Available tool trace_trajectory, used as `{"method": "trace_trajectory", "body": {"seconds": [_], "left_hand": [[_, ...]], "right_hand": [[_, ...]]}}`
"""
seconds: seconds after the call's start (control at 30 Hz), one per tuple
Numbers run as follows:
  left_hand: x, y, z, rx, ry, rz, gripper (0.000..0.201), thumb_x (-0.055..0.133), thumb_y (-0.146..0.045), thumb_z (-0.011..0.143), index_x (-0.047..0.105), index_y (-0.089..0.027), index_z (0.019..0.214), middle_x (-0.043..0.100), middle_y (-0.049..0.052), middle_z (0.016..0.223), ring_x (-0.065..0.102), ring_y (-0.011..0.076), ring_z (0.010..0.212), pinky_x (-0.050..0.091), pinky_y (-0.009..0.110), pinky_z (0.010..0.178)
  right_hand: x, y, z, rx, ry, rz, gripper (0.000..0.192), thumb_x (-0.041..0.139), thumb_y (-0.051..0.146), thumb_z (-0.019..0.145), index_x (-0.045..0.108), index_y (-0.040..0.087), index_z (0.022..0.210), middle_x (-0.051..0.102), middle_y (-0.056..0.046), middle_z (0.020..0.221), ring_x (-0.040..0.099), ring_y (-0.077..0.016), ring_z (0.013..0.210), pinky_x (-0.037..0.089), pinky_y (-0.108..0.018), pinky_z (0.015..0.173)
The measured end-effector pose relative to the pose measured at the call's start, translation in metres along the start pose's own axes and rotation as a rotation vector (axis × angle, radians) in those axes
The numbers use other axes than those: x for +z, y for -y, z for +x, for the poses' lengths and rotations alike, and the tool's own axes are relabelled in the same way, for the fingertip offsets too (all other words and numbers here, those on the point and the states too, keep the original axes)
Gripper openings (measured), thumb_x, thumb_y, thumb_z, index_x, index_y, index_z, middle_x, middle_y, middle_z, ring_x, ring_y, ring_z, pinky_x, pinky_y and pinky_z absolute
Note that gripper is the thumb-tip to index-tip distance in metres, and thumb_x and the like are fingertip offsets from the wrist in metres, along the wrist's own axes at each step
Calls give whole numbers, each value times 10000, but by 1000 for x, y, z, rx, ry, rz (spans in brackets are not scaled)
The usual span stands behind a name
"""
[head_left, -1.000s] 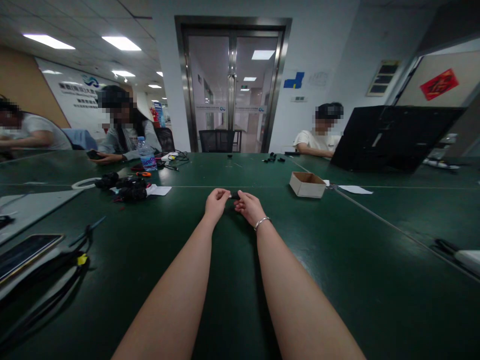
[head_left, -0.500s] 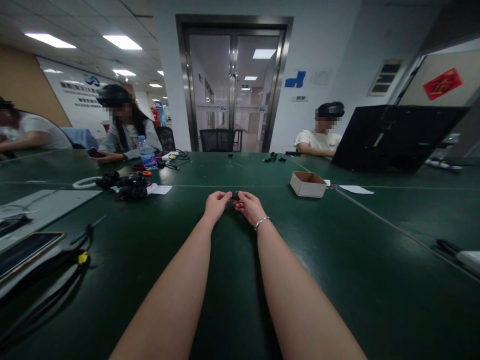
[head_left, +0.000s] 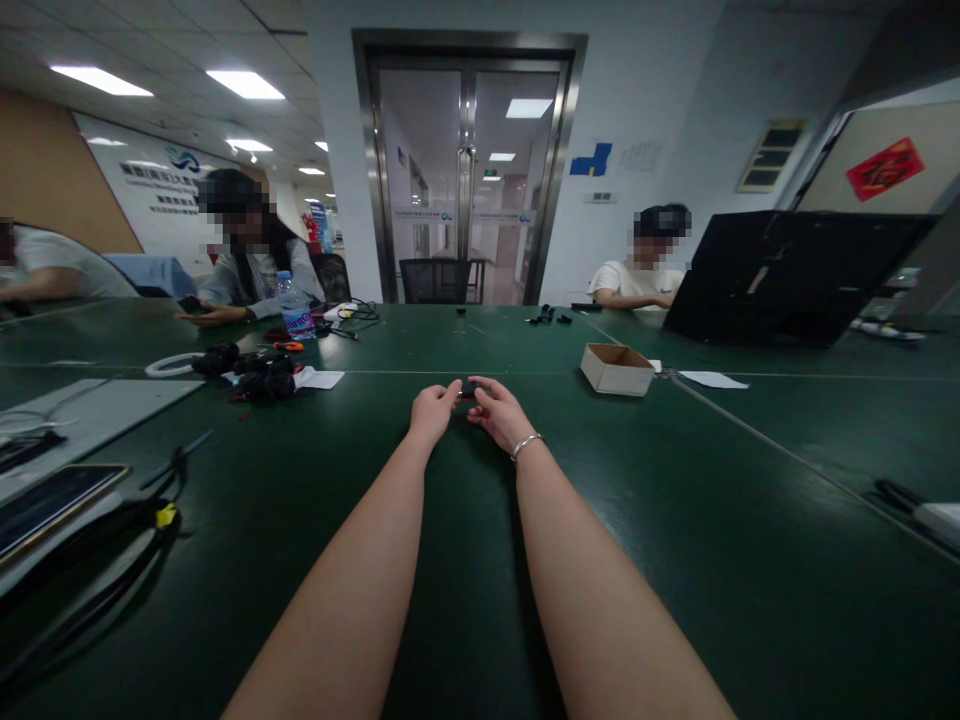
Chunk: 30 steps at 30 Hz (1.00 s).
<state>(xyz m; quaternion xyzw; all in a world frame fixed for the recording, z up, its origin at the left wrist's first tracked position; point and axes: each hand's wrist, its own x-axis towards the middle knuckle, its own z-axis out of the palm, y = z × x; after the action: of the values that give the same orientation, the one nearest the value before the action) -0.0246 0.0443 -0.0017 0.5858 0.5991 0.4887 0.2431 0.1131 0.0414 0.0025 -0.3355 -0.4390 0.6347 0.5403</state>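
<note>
An office: a long green table (head_left: 675, 520) with a laptop (head_left: 787, 275), glass double doors (head_left: 465, 180), and ceiling light panels (head_left: 244, 85).

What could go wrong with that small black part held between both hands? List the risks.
1. The small black part is pinched only at the fingertips of the left hand and right hand; it could slip and be hard to spot on the dark green table.
2. Both arms stretch far forward, so fine control may suffer.
3. The part is too small to check its alignment here.

Small black part (head_left: 469, 388) between fingertips
</note>
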Motion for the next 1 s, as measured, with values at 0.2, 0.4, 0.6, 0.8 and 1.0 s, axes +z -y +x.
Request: {"method": "trace_trajectory", "body": {"seconds": [0.2, 0.4, 0.6, 0.8, 1.0], "left_hand": [[-1, -1, 0, -47, 3, 40, 499, 418, -566, 857, 593, -180, 594, 611, 32, 593, 520, 168, 553, 320, 277, 555], [-7, -7, -4, -133, -26, 110, 516, 384, -519, 881, 564, -196, 522, 596, 41, 556, 521, 185, 541, 305, 289, 560], [-10, -11, -9, -144, -63, 125, 499, 402, -498, 870, 573, -205, 504, 600, 49, 551, 515, 192, 524, 314, 293, 563], [-8, -14, -11, -134, -42, 102, 641, 267, -605, 894, 604, -204, 524, 628, 78, 580, 570, 218, 586, 373, 306, 613], [-1, -4, -6, -72, -43, -34, 493, 338, -533, 907, 673, -196, 771, 656, 55, 679, 581, 187, 611, 411, 286, 625]], "right_hand": [[1, 1, -2, -19, 45, -9, 251, 537, 54, 856, 589, 232, 1023, 595, 25, 770, 564, -76, 514, 557, -234, 556], [3, 2, -4, -27, 121, -20, 276, 535, 34, 825, 577, 219, 1026, 626, 20, 843, 561, -62, 505, 558, -217, 556], [3, 2, -4, -21, 132, -30, 275, 591, 37, 804, 589, 212, 1016, 646, 2, 898, 561, -57, 500, 558, -210, 541], [5, 3, -3, 16, 50, -16, 238, 569, 42, 846, 612, 197, 1021, 631, 13, 764, 567, -74, 491, 559, -220, 542], [7, 6, -2, 61, -103, 40, 157, 505, 63, 907, 590, 160, 997, 654, -24, 724, 561, -85, 446, 554, -226, 513]]}}
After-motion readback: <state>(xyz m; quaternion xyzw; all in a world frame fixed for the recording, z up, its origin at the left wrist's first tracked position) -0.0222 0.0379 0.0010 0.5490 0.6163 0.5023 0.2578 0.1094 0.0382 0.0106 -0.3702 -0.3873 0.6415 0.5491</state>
